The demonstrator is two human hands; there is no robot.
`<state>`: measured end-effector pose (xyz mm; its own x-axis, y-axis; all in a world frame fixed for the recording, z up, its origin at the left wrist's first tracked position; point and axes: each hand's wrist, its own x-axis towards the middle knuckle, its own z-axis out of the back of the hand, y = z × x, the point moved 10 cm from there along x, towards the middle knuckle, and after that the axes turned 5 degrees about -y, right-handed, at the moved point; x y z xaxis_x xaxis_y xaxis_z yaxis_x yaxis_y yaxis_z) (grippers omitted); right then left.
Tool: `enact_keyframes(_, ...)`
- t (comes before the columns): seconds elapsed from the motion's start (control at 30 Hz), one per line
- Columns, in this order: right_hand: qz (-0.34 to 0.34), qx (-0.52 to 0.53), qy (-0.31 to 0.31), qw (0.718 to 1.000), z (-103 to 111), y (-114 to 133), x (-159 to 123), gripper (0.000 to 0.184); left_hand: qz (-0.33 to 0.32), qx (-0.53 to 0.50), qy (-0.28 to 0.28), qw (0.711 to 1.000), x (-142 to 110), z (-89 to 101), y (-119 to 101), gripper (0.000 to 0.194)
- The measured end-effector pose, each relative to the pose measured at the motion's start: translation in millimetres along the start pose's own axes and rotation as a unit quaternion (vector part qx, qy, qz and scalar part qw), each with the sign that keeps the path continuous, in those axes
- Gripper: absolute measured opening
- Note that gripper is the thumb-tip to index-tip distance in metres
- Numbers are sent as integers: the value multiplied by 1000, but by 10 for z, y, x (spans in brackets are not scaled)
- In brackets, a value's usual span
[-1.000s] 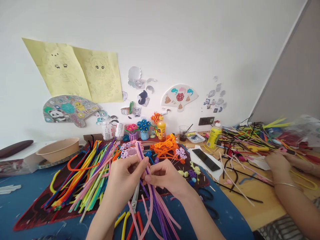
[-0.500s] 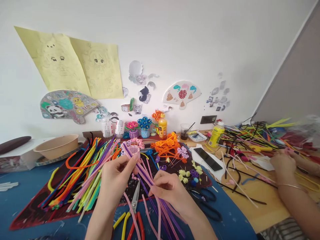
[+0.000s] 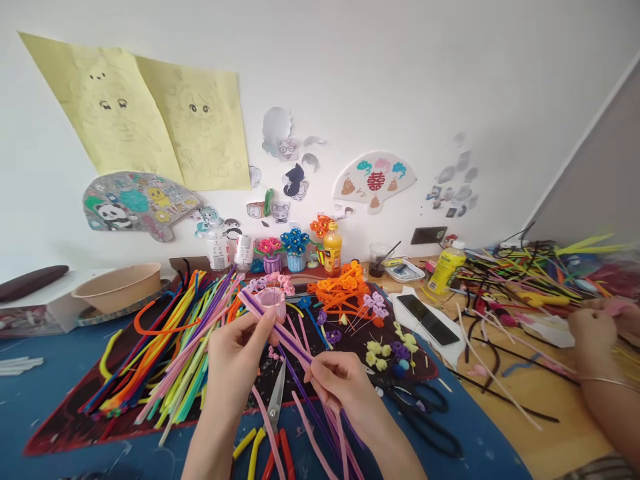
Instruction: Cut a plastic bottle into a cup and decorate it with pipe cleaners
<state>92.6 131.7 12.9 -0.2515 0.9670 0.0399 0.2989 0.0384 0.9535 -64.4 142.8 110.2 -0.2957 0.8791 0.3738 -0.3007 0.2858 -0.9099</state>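
A bundle of pink and purple pipe cleaners [image 3: 293, 339] stretches across both hands, slanting down to the right. My left hand [image 3: 243, 347] pinches its upper end between thumb and fingers. Lower down, my right hand [image 3: 343, 383] is closed round the same strands, whose loose ends hang below it. Just beyond my left hand stands a small pink pot [image 3: 273, 305]. Under the bundle lie silver blades [image 3: 276, 393], with red handles [image 3: 287, 453] and yellow handles [image 3: 256, 453] nearby, partly hidden. Black-handled scissors [image 3: 440, 430] rest right of my right hand.
A pile of coloured pipe cleaners [image 3: 185, 360] lies left on a dark mat [image 3: 60, 427]. Orange flowers [image 3: 345, 290], a phone [image 3: 427, 319] and bottles [image 3: 333, 250] stand or lie behind. At the right, another person's hand [image 3: 595, 330] works by a tangled heap.
The view has shifted slightly, so most things appear farther right. My right hand's fingers have drawn closer together on the bundle. My left hand keeps its pinch.
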Motion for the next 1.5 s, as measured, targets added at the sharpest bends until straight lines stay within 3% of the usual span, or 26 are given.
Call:
enact_keyframes(0.37, 12, -34, -11, 999, 46, 31, -22, 49, 39, -37, -13, 998, -1, -41, 107, 28)
enact_keyframes(0.7, 61, -30, -60, 996, 152, 43, -74, 45, 11, -8, 25, 1000, -48, -173, 26, 41)
enact_keyframes(0.93, 102, 36, -89, 990, 281, 149, -87, 39, -18, 15, 53, 998, -150, -167, -74, 33)
enact_keyframes(1.13, 139, 73, -161, 974, 610, 435, -296, 33, -36, 191, 68, 979, -274, -12, 78, 37)
enact_keyframes(1.3, 150, 72, -247, 955, 923, 562, -677, 30, 8, 391, 131, 911, -432, -6, 328, 37)
enact_keyframes(1.5, 145, 69, -348, 923, 1190, 454, -1032, 32, 33, 446, 113, 887, -537, 69, 581, 31)
